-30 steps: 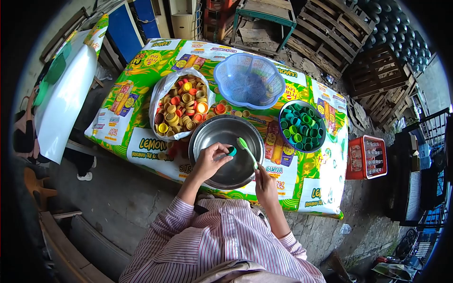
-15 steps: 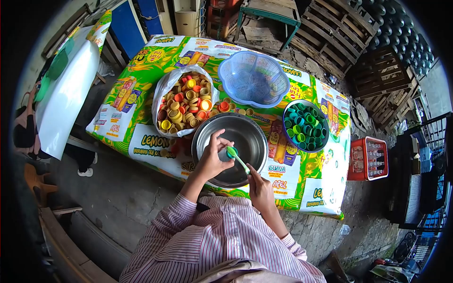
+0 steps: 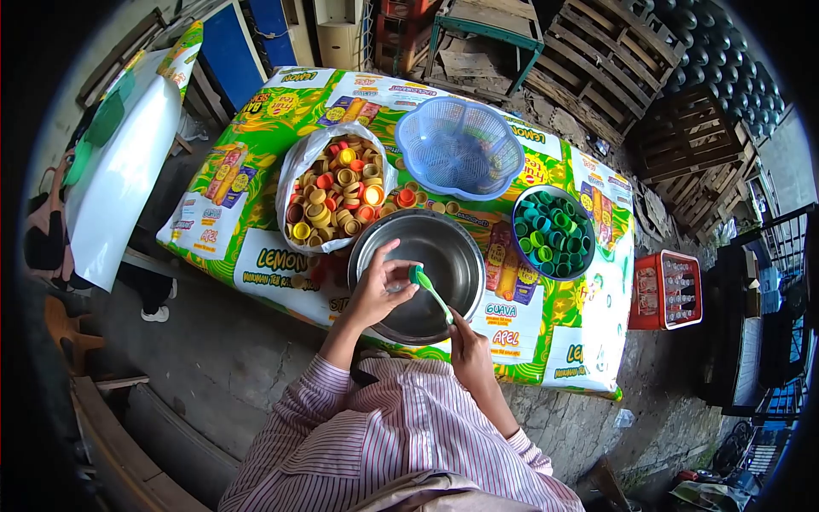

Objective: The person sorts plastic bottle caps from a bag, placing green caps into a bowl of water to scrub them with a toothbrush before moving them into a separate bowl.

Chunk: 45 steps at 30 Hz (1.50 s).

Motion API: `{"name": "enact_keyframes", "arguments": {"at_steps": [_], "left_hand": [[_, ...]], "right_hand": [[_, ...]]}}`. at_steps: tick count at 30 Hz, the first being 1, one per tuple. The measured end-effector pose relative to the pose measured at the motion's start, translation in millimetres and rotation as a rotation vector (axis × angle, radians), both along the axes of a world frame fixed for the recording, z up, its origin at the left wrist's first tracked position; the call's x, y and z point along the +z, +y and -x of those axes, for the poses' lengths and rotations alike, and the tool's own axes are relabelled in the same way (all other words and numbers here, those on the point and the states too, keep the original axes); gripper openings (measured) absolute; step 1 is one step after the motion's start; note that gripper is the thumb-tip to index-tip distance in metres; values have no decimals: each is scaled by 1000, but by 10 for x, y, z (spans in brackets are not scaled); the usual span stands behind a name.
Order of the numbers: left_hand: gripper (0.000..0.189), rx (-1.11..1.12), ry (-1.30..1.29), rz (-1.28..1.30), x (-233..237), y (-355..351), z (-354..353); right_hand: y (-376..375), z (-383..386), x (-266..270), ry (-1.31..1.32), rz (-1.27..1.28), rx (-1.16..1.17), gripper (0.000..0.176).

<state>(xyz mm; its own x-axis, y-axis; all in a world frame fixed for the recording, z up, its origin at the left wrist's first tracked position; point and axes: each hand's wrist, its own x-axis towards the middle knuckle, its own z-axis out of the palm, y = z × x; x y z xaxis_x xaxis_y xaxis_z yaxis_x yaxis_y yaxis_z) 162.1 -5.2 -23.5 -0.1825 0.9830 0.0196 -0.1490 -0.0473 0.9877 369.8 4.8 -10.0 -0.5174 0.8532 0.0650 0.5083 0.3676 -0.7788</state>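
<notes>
Pinched in the fingertips of my left hand (image 3: 381,288) is a green bottle cap (image 3: 415,274), which looks tilted on its side. My right hand (image 3: 472,352) grips the lower end of a slim green and white toothbrush (image 3: 437,297). The brush's upper end meets the cap, but its bristles are too small to make out. Both hands are over a steel bowl (image 3: 472,247) at the table's near edge; no loose items show in its visible part.
Behind the bowl are a white sack (image 3: 293,183) of brown, orange and yellow caps, loose caps (image 3: 407,198), a blue plastic basket (image 3: 409,158) and a dark round basin (image 3: 515,230) of green caps. A red bottle crate (image 3: 648,294) stands right of the covered table (image 3: 200,224).
The cap has turned in my left fingers, from facing up to lying more on its side. The toothbrush has shifted slightly along with it; both hands stay over the bowl.
</notes>
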Motion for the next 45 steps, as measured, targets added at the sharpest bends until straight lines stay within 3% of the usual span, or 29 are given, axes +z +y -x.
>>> {"name": "enact_keyframes", "arguments": {"at_steps": [2,4,5,12,14,19,24,33,36,38,42,45], "left_hand": [[64,-16,-44,10,-14,0,13],[43,-83,53,-9,-33,3,29],[31,-67,-40,-3,-21,-10,23],[34,-99,-145,-10,2,-25,20],[33,-118,-29,18,61,-32,27],[31,-118,-18,65,51,-35,14],[31,-107,41,85,-7,-46,7],[29,-86,-120,121,-95,-46,0],[28,-84,-147,132,-24,-47,-20],[30,-43,70,77,44,-53,-17],[30,-56,128,55,114,-57,-14],[29,-47,151,100,106,-63,-43]], "right_hand": [[21,-2,-15,-37,144,-59,32],[-13,36,53,-20,168,-90,31],[-45,50,59,-1,160,-64,30],[-46,21,59,21,7,-78,35],[-22,-18,-16,-62,-68,-49,37],[-67,1,-13,-47,-127,-34,38],[-36,23,-62,-19,-17,-90,38],[-38,90,-52,66,-83,-62,38],[1,95,-137,4,36,-130,35],[23,61,-74,66,33,-144,35],[-46,79,34,-5,-31,-34,34],[33,55,23,-8,7,-113,34]]}}
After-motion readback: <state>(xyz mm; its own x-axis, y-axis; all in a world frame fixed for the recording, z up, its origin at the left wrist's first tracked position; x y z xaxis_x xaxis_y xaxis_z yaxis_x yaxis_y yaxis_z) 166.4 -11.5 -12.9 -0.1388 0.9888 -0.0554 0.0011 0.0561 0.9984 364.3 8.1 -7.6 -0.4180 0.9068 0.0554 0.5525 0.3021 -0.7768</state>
